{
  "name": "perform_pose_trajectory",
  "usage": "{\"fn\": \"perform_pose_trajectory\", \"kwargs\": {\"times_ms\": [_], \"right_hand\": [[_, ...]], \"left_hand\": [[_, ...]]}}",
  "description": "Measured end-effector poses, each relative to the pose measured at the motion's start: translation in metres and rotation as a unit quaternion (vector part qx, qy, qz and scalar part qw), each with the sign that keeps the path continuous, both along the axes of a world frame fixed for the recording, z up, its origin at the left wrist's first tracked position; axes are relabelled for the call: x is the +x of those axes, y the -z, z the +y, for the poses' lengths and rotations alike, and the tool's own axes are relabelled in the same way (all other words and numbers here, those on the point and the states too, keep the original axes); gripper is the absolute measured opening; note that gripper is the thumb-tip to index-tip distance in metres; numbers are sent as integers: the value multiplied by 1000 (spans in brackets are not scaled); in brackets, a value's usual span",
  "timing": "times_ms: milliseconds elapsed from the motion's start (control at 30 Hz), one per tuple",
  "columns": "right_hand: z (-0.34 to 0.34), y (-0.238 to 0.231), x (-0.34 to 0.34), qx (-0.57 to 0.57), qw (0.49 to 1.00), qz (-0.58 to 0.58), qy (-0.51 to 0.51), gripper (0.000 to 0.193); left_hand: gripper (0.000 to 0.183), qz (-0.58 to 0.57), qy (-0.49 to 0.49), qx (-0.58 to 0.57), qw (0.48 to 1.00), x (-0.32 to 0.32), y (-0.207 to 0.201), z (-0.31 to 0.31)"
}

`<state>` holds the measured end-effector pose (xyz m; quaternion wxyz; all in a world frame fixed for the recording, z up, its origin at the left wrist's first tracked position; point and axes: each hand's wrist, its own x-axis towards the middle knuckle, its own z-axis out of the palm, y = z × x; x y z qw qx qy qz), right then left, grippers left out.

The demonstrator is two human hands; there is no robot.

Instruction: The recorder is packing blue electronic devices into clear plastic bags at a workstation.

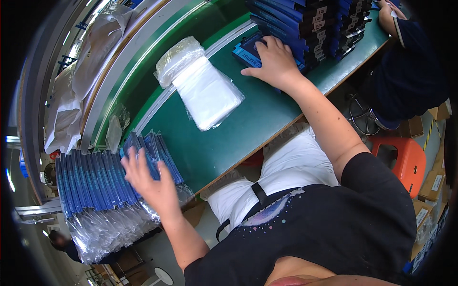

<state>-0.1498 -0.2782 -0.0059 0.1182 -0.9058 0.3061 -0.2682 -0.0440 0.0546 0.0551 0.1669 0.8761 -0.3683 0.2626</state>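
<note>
My right hand (pixel 276 63) lies over a flat dark blue box (pixel 244 53) at the foot of tall stacks. Its thumb is stretched out to the side and its fingers are apart; the palm hides part of the box. At the left, my left hand (pixel 149 183) hovers at the near end of a row of blue boxes (pixel 90 183), its fingers spread and slightly blurred. These boxes stand on edge, with clear plastic bags (pixel 107 231) around them hanging loose on the near side. Between my hands lies a pile of clear plastic bags (pixel 207 93).
Tall stacks of blue boxes (pixel 305 28) rise at the far right of the green table (pixel 205 152). Beside them a co-worker's hand (pixel 389 19) reaches in. An orange stool (pixel 400 162) and cardboard boxes (pixel 433 181) stand to the right. White sacking (pixel 90 71) hangs at the upper left.
</note>
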Motion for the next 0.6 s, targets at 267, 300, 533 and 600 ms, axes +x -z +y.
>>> {"fn": "perform_pose_trajectory", "kwargs": {"times_ms": [267, 300, 533, 600], "right_hand": [[31, -9, -10, 11, 987, 155, -37, 78], [29, -17, -13, 47, 988, 138, -41, 70], [34, -35, -38, 415, 844, -307, -145, 70], [37, -41, -51, 685, 640, -273, -216, 61]], "left_hand": [[26, 32, 240, 80, 967, 0, 52, -84], [26, 49, 247, 83, 964, 7, 55, -87], [17, 127, 251, -8, 960, 10, 57, -100], [14, 143, 247, -30, 958, 13, 59, -97]]}}
